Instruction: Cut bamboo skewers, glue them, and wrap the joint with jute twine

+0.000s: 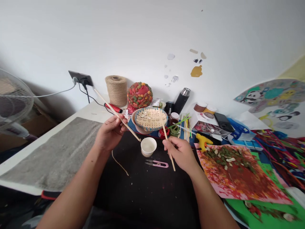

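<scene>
At the far left, a white wire-cage fan (14, 100) stands beside a white desk (87, 111), where a rough grey rectangular cloth (59, 152) lies flat. Next comes the left hand (111, 132), its fingers pinching a long, thin, pale wooden stick (107, 103) that slants down to the right, its lower end just beside the rim of a small white round cup (148, 147). Behind this hand stands a large tan spool of twine (116, 90); a short pale length of cord (120, 164) lies on the black work surface (147, 197). Further right are a round ball covered in red, orange and green pieces (139, 94) and a shallow, pale woven basket with a blue-stitched rim (151, 119). Pink-handled metal snips (157, 163) lie near the cup. The right hand (179, 152) grips stick number 2, also pale wood (164, 128), tilted, its upper part in front of the basket. Beyond are a yellow glue gun (203, 142) and a red-and-orange painted sheet with green clumps (243, 178).
</scene>
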The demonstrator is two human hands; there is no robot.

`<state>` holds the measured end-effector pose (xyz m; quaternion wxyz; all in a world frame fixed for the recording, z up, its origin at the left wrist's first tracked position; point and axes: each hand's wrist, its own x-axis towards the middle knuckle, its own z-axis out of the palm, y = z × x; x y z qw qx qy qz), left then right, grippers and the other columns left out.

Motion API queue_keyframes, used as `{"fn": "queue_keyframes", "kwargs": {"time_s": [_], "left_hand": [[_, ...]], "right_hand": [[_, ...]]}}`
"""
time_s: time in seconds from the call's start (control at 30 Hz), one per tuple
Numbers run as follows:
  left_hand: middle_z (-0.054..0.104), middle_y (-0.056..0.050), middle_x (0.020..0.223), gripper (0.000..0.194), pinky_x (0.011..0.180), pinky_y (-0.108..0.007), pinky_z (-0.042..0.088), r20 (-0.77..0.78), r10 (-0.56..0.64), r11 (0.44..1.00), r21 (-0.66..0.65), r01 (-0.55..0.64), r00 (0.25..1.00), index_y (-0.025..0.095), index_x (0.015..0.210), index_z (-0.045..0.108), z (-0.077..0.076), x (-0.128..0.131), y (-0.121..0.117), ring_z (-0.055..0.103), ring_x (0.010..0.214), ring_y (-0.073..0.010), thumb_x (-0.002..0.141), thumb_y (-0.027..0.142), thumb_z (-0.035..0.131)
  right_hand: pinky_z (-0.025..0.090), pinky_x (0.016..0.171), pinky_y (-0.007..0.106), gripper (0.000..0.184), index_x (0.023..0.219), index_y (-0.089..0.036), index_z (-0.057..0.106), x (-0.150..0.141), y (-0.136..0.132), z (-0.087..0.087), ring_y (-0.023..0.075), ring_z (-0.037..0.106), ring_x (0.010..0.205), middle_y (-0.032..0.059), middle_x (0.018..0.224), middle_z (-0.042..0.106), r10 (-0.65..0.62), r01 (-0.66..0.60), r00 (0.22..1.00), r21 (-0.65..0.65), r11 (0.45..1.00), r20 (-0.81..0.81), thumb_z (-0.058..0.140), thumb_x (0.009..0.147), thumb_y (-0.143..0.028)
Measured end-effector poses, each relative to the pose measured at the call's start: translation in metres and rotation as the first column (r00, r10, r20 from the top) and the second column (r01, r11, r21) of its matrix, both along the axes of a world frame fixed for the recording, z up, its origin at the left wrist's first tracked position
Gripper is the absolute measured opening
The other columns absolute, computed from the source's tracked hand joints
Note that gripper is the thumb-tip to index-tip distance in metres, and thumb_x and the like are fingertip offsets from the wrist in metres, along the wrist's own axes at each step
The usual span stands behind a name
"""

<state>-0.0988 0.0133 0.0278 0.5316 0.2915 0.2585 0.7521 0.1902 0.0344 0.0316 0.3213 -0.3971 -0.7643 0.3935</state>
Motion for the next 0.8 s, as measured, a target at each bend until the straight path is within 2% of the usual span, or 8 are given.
{"fn": "queue_keyframes", "kwargs": {"time_s": [0.1, 0.27, 0.4, 0.53, 0.7, 0.8], "left_hand": [[0.073, -0.004, 0.074, 0.025, 0.053, -0.015, 0.052, 0.009, -0.019, 1.0, 0.003, 0.019, 1.0, 0.012, 0.084, 0.08, -0.001, -0.002, 0.0, 0.06, 0.061, -0.009, 0.065, 0.019, 0.094], [0.075, -0.006, 0.075, 0.028, 0.055, -0.016, 0.053, -0.008, -0.036, 0.999, 0.009, 0.036, 0.999, 0.01, 0.086, 0.082, -0.002, -0.004, -0.001, 0.062, 0.062, -0.0099, 0.065, 0.022, 0.096], [0.077, -0.009, 0.077, 0.025, 0.061, -0.02, 0.055, -0.113, -0.04, 0.999, -0.026, 0.037, 0.993, 0.01, 0.087, 0.083, -0.005, 0.0, -0.002, 0.067, 0.068, -0.0144, 0.07, 0.025, 0.093], [0.079, -0.009, 0.079, 0.023, 0.064, -0.021, 0.054, -0.233, 0.013, 0.997, -0.076, -0.031, 0.972, 0.013, 0.09, 0.086, -0.008, 0.003, -0.002, 0.068, 0.072, -0.0158, 0.071, 0.025, 0.091], [0.078, -0.008, 0.075, 0.023, 0.069, -0.022, 0.053, -0.283, 0.046, 0.997, -0.05, -0.062, 0.958, 0.015, 0.088, 0.088, -0.005, 0.002, -0.002, 0.067, 0.074, -0.0157, 0.069, 0.027, 0.092], [0.077, -0.006, 0.073, 0.025, 0.072, -0.022, 0.052, -0.299, 0.049, 0.997, -0.046, -0.066, 0.953, 0.016, 0.089, 0.089, -0.004, 0.002, -0.002, 0.065, 0.073, -0.0148, 0.068, 0.029, 0.092]], "right_hand": [[0.04, 0.06, 0.028, 0.048, 0.071, -0.022, 0.065, 0.005, -0.01, 0.003, 0.017, 0.056, 0.062, -0.0008, 0.063, 0.06, 0.025, -0.033, 0.992, 0.061, 0.998, 0.126, 0.056, 0.104, -0.056], [0.036, 0.062, 0.028, 0.048, 0.07, -0.021, 0.063, 0.028, -0.029, -0.009, 0.0162, 0.056, 0.063, -0.002, 0.065, 0.061, 0.011, -0.015, 0.942, 0.012, 1.0, 0.336, 0.054, 0.106, -0.051], [0.033, 0.06, 0.028, 0.045, 0.072, -0.021, 0.065, 0.042, -0.031, -0.02, 0.0178, 0.06, 0.063, -0.0008, 0.066, 0.065, -0.014, 0.02, 0.859, -0.006, 1.0, 0.511, 0.054, 0.106, -0.047], [0.03, 0.06, 0.029, 0.042, 0.07, -0.021, 0.066, 0.037, -0.023, -0.019, 0.0196, 0.063, 0.065, 0.0027, 0.069, 0.07, -0.049, 0.004, 0.738, 0.069, 0.998, 0.673, 0.057, 0.106, -0.041], [0.033, 0.062, 0.03, 0.031, 0.084, -0.023, 0.076, 0.021, -0.01, -0.01, 0.0248, 0.072, 0.076, 0.0068, 0.08, 0.079, -0.135, -0.001, 0.657, 0.18, 0.984, 0.742, 0.06, 0.106, -0.039], [0.04, 0.068, 0.032, 0.025, 0.098, -0.024, 0.079, 0.016, -0.01, -0.006, 0.0266, 0.075, 0.084, 0.0072, 0.09, 0.082, -0.199, 0.044, 0.701, 0.237, 0.97, 0.685, 0.06, 0.106, -0.037]]}}
